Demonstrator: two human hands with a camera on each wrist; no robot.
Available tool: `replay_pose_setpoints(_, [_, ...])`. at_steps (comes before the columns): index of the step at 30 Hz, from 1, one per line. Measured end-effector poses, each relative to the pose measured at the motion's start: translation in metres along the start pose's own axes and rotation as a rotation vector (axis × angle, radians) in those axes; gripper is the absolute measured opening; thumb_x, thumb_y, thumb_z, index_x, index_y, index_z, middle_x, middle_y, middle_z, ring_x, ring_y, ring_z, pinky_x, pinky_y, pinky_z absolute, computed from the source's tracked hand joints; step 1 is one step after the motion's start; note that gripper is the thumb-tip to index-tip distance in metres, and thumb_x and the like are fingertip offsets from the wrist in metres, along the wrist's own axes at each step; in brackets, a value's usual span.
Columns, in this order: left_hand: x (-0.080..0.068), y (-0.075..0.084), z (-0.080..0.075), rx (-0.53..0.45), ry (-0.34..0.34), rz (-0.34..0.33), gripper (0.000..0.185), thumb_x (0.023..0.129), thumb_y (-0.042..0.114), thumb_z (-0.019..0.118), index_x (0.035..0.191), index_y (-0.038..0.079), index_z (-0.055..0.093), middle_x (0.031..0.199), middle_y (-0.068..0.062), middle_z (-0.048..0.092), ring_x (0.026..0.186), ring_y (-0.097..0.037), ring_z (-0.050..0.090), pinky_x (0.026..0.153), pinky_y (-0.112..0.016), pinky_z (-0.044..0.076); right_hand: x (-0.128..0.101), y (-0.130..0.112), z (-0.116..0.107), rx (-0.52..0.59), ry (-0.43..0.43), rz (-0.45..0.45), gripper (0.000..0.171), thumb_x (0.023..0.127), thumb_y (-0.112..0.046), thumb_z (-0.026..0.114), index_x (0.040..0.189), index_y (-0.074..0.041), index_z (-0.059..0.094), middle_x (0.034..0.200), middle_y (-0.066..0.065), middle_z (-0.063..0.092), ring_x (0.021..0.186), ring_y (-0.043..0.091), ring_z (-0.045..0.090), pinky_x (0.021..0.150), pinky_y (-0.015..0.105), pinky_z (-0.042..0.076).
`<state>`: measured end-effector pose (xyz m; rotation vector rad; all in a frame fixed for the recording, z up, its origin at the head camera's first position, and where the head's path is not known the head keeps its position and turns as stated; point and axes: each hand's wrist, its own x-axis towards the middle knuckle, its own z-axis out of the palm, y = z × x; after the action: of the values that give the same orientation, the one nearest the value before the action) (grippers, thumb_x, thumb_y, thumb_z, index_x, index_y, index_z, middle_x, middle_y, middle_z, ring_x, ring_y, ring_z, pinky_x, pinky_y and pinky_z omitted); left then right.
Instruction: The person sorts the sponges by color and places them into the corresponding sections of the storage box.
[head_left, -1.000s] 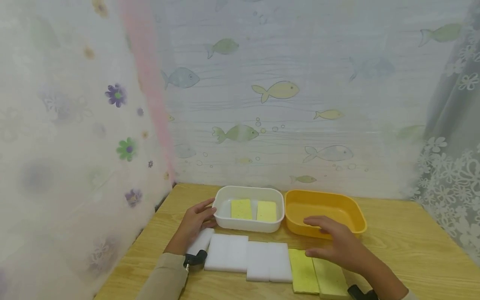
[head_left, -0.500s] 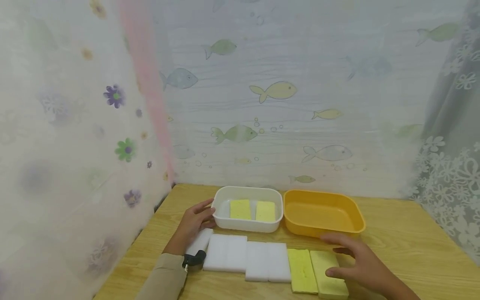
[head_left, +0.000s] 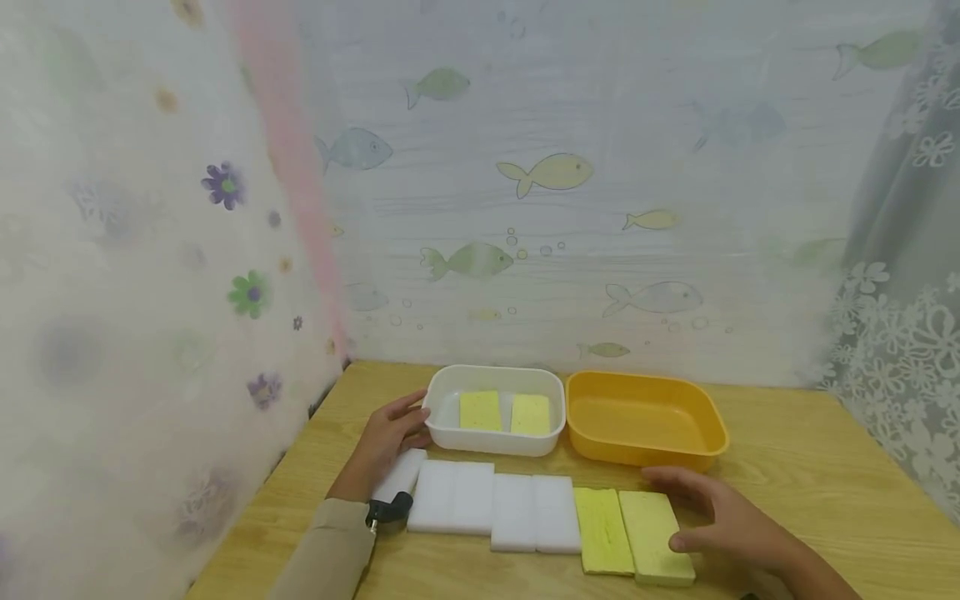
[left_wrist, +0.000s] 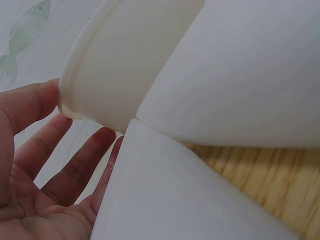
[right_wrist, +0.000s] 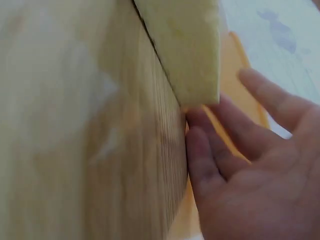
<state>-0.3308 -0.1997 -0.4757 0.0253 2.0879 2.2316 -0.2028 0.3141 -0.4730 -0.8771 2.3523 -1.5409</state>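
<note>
Left hand (head_left: 386, 442) open against the white tub (head_left: 495, 410) (left end), right hand (head_left: 723, 525) open, fingers touching the rightmost yellow sponge (head_left: 654, 536) on the table (head_left: 810, 492).

Two tubs sit side by side at the table's (head_left: 787, 467) back: left tub (head_left: 495, 440) holding two sponges (head_left: 504, 412), right tub (head_left: 645, 421) beside it. A row of sponge blocks (head_left: 532, 517) lies in front. Left hand (head_left: 386, 437) touches the left tub's left end; right hand (head_left: 731, 521) is at the row's right end.
</note>
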Motion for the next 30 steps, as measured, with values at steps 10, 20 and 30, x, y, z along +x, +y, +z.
replay_pose_setpoints(10, [0.002, 0.0, -0.001, 0.008, 0.003, 0.004, 0.052, 0.1, 0.017, 0.071, 0.15, 0.015, 0.056, 0.145, -0.022, 0.059, 0.114, -0.028, 0.07, 0.094, -0.042, 0.061, -0.004, -0.011, -0.008, -0.085, -0.191, 0.243, 0.089, 0.092, -0.027, 0.08, 0.164, -0.029, 0.028, 0.171, 0.009, 0.024, 0.14, -0.021, 0.022, 0.105, 0.013, 0.036])
replay_pose_setpoints(20, [0.002, 0.001, -0.003, 0.009, -0.01, 0.012, 0.054, 0.1, 0.018, 0.071, 0.151, 0.014, 0.054, 0.146, -0.024, 0.057, 0.11, -0.025, 0.071, 0.096, -0.043, 0.061, -0.004, -0.011, -0.007, -0.111, -0.257, 0.199, 0.096, 0.093, -0.033, 0.079, 0.167, -0.03, 0.018, 0.173, 0.008, 0.017, 0.143, -0.019, 0.017, 0.108, 0.016, 0.035])
replay_pose_setpoints(30, [0.003, -0.001, -0.001, 0.004, -0.002, 0.004, 0.054, 0.099, 0.018, 0.072, 0.15, 0.013, 0.055, 0.144, -0.023, 0.06, 0.107, -0.023, 0.072, 0.092, -0.041, 0.062, -0.007, -0.011, -0.005, -0.178, -0.22, 0.139, 0.097, 0.091, -0.033, 0.081, 0.167, -0.025, 0.021, 0.172, 0.008, 0.023, 0.145, -0.017, 0.018, 0.108, 0.017, 0.037])
